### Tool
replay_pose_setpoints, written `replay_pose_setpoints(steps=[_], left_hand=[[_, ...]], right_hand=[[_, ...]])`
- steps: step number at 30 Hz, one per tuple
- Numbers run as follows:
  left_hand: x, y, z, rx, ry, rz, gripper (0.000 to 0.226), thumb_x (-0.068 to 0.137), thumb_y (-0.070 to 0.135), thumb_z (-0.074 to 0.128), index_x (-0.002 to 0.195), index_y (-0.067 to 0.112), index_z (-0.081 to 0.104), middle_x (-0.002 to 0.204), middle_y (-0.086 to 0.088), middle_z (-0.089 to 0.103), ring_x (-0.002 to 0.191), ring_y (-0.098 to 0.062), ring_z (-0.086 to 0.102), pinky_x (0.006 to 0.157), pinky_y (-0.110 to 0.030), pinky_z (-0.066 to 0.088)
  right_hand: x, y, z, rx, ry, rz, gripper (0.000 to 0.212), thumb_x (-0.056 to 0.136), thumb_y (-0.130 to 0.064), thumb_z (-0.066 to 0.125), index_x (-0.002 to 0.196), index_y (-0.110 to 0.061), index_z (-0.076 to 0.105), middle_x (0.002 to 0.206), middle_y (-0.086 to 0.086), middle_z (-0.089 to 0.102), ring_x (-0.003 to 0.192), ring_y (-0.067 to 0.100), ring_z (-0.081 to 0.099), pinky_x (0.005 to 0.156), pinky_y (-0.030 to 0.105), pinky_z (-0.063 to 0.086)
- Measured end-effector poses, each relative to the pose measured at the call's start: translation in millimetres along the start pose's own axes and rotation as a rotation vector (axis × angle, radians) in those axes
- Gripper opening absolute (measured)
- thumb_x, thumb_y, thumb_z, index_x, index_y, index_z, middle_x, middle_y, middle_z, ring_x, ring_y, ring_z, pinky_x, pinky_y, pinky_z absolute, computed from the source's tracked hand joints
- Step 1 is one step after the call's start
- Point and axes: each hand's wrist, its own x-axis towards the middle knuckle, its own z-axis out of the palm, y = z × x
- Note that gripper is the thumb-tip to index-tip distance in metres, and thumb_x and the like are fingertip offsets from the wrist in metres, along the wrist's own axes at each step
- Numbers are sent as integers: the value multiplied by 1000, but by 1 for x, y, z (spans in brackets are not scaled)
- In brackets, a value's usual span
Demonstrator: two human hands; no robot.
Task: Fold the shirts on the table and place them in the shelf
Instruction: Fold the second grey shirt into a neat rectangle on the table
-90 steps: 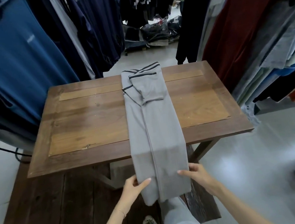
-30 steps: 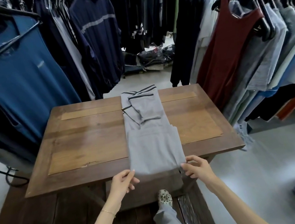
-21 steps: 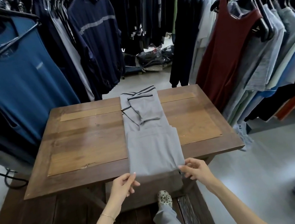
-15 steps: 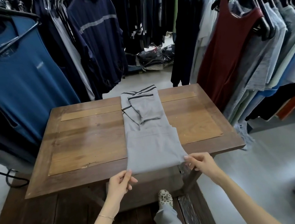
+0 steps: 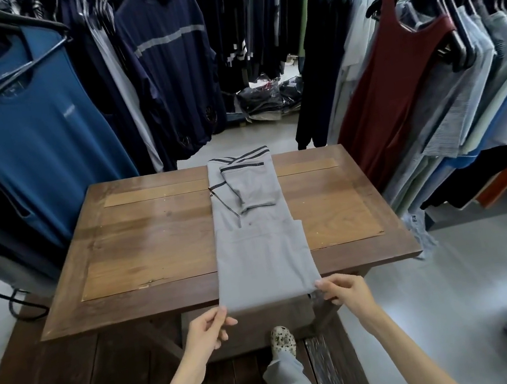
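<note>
Pinching the near corners of one grey shirt (image 5: 262, 255) (half-folded) on one table (image 5: 153, 232): two hands, left hand (image 5: 208, 330) and right hand (image 5: 346, 291).

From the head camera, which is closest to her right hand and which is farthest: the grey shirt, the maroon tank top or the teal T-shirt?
Starting at the right hand:
1. Grey shirt: pinched at its near right corner, on the table.
2. Maroon tank top: hanging on the right rack.
3. Teal T-shirt: hanging far left, across the table.
</note>
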Motion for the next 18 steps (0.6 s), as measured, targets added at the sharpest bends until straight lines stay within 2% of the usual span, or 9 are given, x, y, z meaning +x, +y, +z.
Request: replay_pose_setpoints(steps=[2, 4, 9, 12, 15, 18], left_hand=[[1, 1, 0, 6, -11, 1, 11, 92, 22, 60, 100, 17, 67, 82, -7, 73, 52, -8, 52, 45, -18, 35], [2, 3, 0, 18, -8, 16, 14, 90, 23, 62, 99, 15, 68, 83, -9, 73, 53, -9, 52, 46, -19, 36], [0, -1, -3, 7, 62, 42, 11, 91, 19, 60, 96, 15, 69, 74, -6, 71, 50, -6, 51, 45, -16, 35], [-2, -10, -4, 17, 68, 25, 13, 91, 20, 60, 97, 13, 70, 75, -7, 70, 52, -7, 50, 45, -16, 36], [0, -12, -4, 43, 44, 17, 14, 91, 22, 60, 99, 14, 69, 67, -4, 67, 49, -8, 48, 43, -16, 35], [9, -2, -6, 115, 33, 74, 13, 91, 24, 61, 97, 16, 70, 57, -4, 59, 42, -8, 43, 41, -17, 33]], right_hand=[[-2, -1, 1, 64, -33, 46, 19, 79, -24, 75, 91, -9, 75, 83, 11, 73, 71, 13, 65, 60, 18, 50], [-3, 1, 3, 22, -90, 71, 21, 79, -21, 76, 94, -7, 72, 83, 8, 73, 68, 12, 65, 59, 18, 49], [4, 9, -3, -127, -68, 15, 8, 83, -20, 73, 84, -13, 77, 74, 7, 72, 64, 9, 62, 59, 18, 47], [5, 12, -7, -149, -108, 20, 10, 86, -20, 70, 84, -12, 76, 79, 10, 72, 67, 11, 62, 63, 19, 47], [5, 9, -4, -133, -182, 88, 16, 89, -21, 66, 94, -7, 71, 91, 9, 73, 75, 12, 68, 66, 20, 50], [5, 0, 0, -70, -220, 139, 23, 89, -31, 66, 99, -11, 70, 92, 3, 74, 80, 17, 71, 69, 23, 52]])
